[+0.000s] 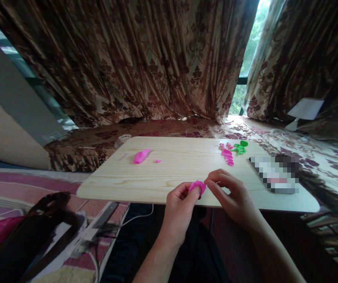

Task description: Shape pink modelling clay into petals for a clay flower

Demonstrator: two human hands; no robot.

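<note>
My left hand point(179, 208) pinches a flattened, ruffled piece of pink modelling clay point(196, 188) between thumb and fingers, just above the table's near edge. At the right rim of that piece, the thumb and index fingertips of my right hand point(230, 192) are pinched together against it. Farther left on the table lie a larger pink clay lump point(141, 156) and a tiny pink bit point(157, 160). Toward the back right are several pink clay shapes point(227, 156), green clay pieces point(239, 149) and a dark green lump point(243, 143).
The light wooden table point(112, 177) has a blurred-out flat object point(275, 175) at its right. A clear container point(123, 140) stands behind the left corner. Below left are a power strip point(104, 216) and a dark bag point(18, 243). A white lamp point(306, 109) is at far right.
</note>
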